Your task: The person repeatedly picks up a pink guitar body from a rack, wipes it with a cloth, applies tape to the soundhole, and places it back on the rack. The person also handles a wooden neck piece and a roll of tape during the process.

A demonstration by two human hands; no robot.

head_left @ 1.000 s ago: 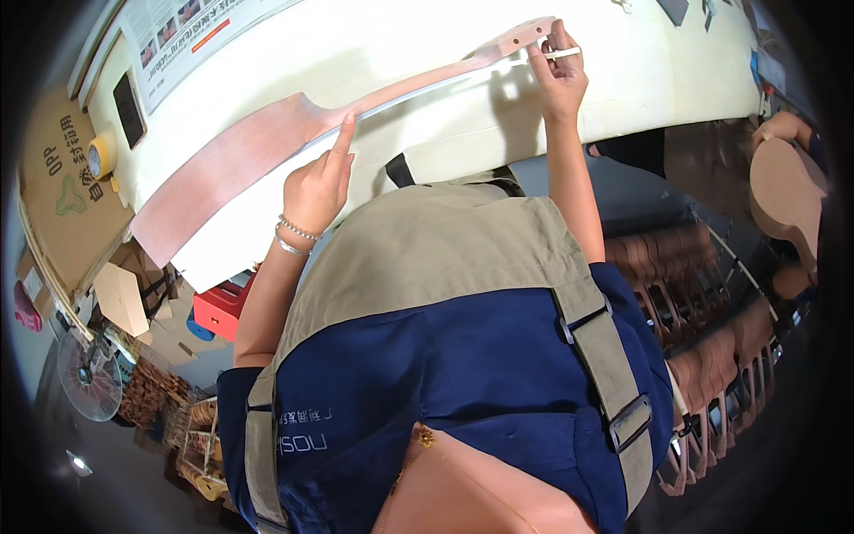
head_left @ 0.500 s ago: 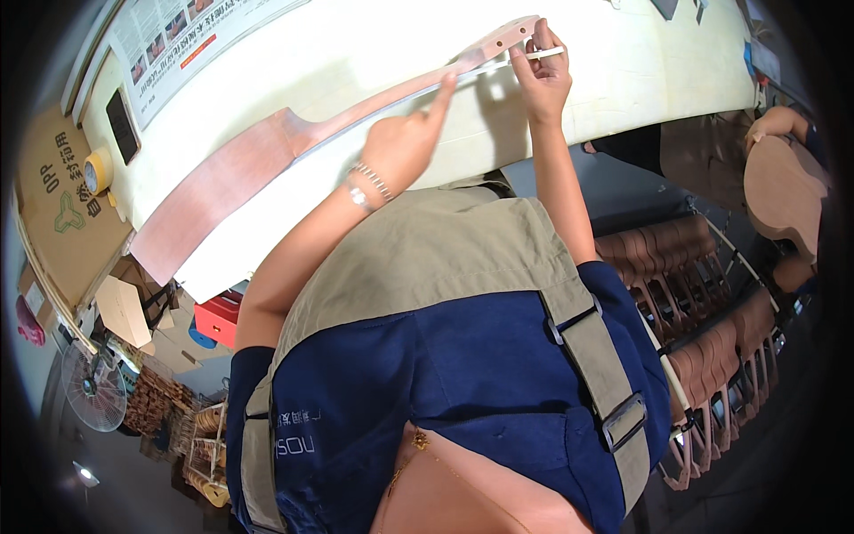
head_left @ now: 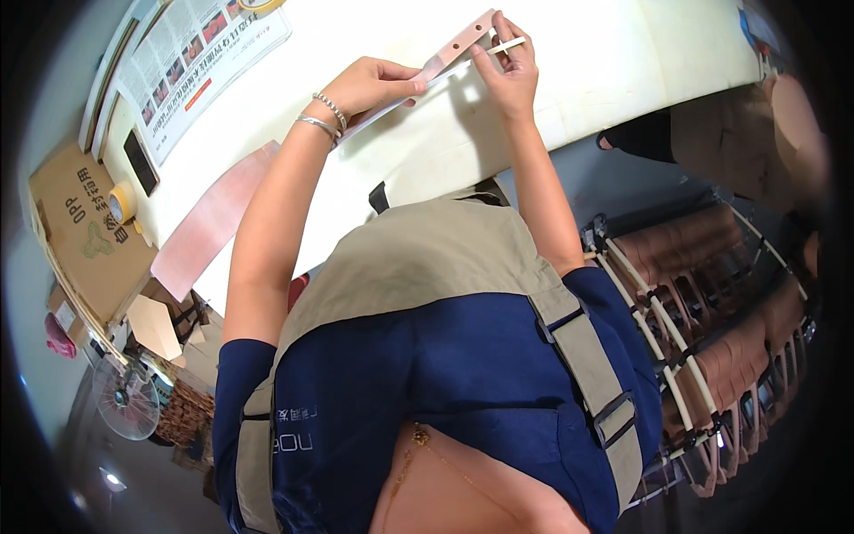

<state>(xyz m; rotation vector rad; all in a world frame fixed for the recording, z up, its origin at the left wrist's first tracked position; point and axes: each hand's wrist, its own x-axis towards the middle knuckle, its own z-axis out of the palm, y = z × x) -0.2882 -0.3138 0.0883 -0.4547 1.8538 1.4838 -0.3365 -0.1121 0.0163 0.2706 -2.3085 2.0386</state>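
A bare wooden ukulele lies on its edge across the white-topped table, its body at the left and its neck slanting up to the right. My left hand is closed round the neck close below the headstock, thumb on the near side. Two dark holes show in the headstock. Beside it, my right hand is closed on a thin white stick; its thumb and fingertips are at the headstock's end. My left forearm hides part of the body and its joint with the neck.
On the white table, a printed sheet, a phone and a yellow tape roll sit left. A cardboard box stands beyond. At right are a rack of wooden instruments and a partly seen person.
My left hand has gone from pointing along the neck to gripping it near the headstock. The instrument and my right hand appear further left, as does the view of the room's right side.
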